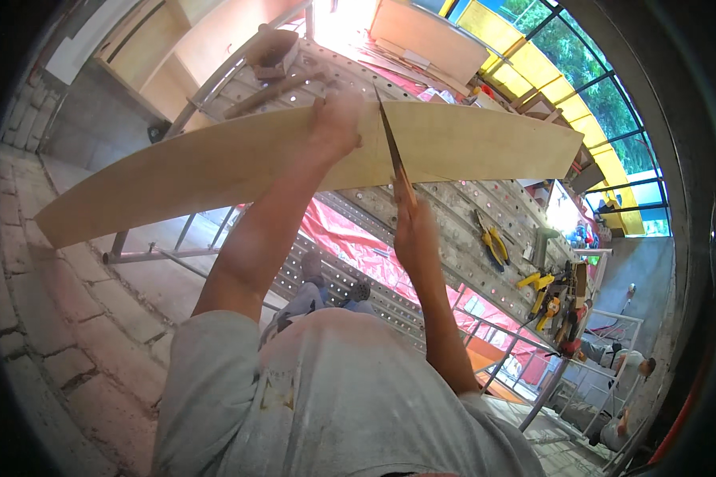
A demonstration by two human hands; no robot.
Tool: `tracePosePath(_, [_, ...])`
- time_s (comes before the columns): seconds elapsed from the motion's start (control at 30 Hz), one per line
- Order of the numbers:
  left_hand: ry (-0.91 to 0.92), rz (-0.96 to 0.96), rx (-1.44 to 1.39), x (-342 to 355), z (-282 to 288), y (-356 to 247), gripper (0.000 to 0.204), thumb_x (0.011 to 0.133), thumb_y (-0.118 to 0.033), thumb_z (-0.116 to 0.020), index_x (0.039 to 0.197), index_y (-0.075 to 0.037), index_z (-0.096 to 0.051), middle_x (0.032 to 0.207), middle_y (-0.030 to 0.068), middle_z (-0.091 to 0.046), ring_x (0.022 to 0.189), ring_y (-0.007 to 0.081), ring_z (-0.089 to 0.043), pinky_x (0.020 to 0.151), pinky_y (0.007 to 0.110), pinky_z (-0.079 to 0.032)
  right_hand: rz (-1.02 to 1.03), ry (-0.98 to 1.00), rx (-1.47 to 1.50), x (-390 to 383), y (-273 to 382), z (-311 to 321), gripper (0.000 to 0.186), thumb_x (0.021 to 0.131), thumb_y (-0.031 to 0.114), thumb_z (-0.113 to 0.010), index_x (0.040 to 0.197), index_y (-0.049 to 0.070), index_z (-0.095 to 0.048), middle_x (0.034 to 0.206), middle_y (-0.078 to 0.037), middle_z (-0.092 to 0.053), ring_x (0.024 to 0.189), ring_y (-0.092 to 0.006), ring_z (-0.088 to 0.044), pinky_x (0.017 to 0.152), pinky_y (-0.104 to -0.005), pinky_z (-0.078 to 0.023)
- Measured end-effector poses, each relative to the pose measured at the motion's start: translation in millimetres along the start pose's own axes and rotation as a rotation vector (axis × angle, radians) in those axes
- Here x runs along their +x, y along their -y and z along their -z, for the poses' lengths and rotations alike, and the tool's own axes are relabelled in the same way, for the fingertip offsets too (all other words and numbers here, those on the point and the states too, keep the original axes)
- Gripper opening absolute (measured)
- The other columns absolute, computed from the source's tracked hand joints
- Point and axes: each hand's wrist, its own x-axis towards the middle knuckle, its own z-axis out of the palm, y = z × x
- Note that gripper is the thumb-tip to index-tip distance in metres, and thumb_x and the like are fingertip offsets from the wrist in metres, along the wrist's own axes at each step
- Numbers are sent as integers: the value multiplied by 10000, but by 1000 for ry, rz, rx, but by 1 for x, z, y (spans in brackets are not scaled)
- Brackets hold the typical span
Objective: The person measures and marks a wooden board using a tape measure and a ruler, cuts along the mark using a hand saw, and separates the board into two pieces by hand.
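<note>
A long pale wooden board (477, 143) lies crosswise above the perforated metal scaffold deck (445, 222). My left hand (334, 123), slightly blurred, is closed on the board near its far edge. My right hand (414, 230) grips a handsaw (390, 135), whose long narrow blade lies over the board just right of my left hand, pointing away from me. To the right on the deck are pliers with yellow handles (493, 242), a grey tool (542, 246) and several yellow-and-black tools (545, 310).
Scaffold rails (497, 366) surround pink sheeting (338, 238) below. A brick wall (71, 334) is on the left. Panels (422, 40) and a dark container (270, 52) sit at the far side, beside yellow-framed windows. Two other people (636, 366) are low at the right.
</note>
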Motion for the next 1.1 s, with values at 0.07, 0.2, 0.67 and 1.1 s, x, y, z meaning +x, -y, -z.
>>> tracePosePath(0.07, [-5,-50,3,3,3,-15,797,624,-309,-963,1260,-96,-532,1251,128,-645,1262,338,-560,1062,531,-420,140,-228,120,73,-2,-17,257,1059,184,-471,1172,-28,-563,1047,-307,-583,921,-512,-622,729,-592,-511])
tracePosePath(0.2, [17,-53,2,3,5,-12,812,624,-330,-963,1271,-100,-529,1241,122,-650,1254,338,-569,1062,539,-416,-54,-199,164,113,25,-11,225,1048,216,-505,1081,-5,-529,928,-314,-649,858,-539,-636,735,-617,-495])
tracePosePath(0.67, [52,-30,-16,5,9,-15,778,638,-296,-955,1261,-92,-537,1257,139,-644,1259,351,-574,1069,541,-416,-33,-217,167,119,18,-13,241,1042,255,-537,1083,18,-521,857,-336,-670,817,-546,-656,686,-641,-500])
tracePosePath(1.1, [5,-43,-50,1,1,-1,790,649,-295,-950,1291,-100,-535,1287,133,-633,1304,334,-540,1087,535,-394,-61,-77,104,24,7,-3,255,1056,219,-496,1213,26,-552,1014,-323,-626,853,-543,-636,729,-619,-500])
